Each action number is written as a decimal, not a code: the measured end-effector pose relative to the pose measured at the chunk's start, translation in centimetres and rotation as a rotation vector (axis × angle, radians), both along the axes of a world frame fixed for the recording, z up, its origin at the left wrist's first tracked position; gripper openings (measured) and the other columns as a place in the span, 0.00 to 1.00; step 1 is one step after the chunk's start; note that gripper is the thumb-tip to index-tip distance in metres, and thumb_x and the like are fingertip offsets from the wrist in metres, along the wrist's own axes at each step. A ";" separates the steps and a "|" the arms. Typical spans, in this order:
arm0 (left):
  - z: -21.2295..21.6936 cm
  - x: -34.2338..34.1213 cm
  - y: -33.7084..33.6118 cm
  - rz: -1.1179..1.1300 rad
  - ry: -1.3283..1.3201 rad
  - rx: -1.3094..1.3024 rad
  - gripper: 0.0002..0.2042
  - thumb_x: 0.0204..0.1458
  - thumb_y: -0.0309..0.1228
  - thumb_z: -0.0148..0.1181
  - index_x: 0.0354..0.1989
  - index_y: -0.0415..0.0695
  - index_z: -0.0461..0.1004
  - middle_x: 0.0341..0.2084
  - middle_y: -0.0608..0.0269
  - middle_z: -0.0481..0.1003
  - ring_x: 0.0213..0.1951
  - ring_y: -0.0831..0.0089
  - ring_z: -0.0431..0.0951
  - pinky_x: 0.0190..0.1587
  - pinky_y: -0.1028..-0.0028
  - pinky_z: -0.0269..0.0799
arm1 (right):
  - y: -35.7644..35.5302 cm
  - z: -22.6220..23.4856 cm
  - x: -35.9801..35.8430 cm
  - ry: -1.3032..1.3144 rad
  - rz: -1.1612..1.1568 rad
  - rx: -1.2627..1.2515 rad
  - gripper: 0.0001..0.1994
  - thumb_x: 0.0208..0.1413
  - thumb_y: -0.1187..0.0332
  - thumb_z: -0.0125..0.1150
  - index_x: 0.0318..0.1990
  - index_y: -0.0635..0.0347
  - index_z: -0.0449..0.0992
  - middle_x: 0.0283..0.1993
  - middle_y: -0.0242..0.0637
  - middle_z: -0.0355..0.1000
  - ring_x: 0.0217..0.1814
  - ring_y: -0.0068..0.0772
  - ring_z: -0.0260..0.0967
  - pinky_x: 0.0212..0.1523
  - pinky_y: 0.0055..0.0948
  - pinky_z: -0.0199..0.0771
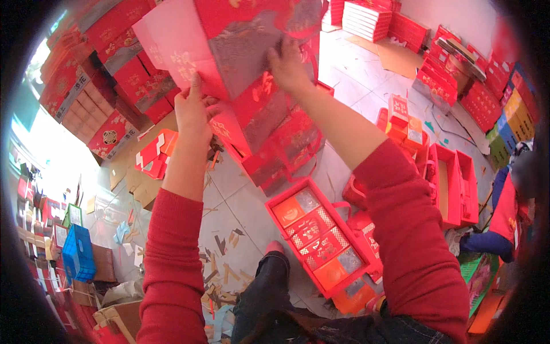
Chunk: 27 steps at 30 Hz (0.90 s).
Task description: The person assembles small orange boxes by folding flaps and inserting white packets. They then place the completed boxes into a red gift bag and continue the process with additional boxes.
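Left hand [193,112] has thumb and fingers closed on the lower edge of a pale pink panel [183,49] of the red gift box [243,63], which fills the top of my view. The right hand [288,67] lies against the box's grey-and-red face, fingers parted; I cannot tell whether it grips or only presses. What worries me first is that panel: if the left hand pulled harder than the right one braced, it could crease or tear. The box also hides whatever is behind it from me, so a blind dip could knock the standing red boxes [292,135] just below.

Lower down, a foot [275,247] is near the open red case [348,234], packed with orange boxes [331,274] and patterned boxes [314,228]; a careless sidestep could jar it. Left of the foot, loose scraps [226,281] litter the tiled floor [235,200], a slipping risk as I judge it. Farther right, open red trays [467,189] and another person's blue sleeve [487,245] limit any swing that way. Across to the left are a blue crate [79,252] and, beyond, stacked red cartons [123,51].
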<state>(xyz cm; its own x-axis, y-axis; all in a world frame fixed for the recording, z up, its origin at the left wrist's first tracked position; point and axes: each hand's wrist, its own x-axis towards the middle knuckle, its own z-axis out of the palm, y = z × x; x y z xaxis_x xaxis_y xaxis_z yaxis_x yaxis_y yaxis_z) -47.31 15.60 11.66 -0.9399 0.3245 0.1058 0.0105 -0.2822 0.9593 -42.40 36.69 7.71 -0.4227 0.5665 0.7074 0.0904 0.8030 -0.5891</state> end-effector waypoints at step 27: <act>-14.0 25.2 -3.4 -0.426 -0.345 -0.248 0.13 0.53 0.22 0.49 0.47 0.35 0.63 0.40 0.56 0.69 0.38 0.67 0.75 0.35 0.73 0.73 | 9.7 -32.9 48.5 -1.190 -0.635 -0.300 0.29 0.33 0.61 0.71 0.45 0.66 0.69 0.48 0.56 0.67 0.49 0.52 0.69 0.51 0.41 0.71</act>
<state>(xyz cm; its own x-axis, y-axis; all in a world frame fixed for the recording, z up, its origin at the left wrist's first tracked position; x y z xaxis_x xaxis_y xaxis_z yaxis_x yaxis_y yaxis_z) -22.15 12.21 -2.34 -0.6882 0.6563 -0.3094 -0.3784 0.0393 0.9248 6.15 46.38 -25.19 -0.2951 0.9524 -0.0764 0.9553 0.2927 -0.0414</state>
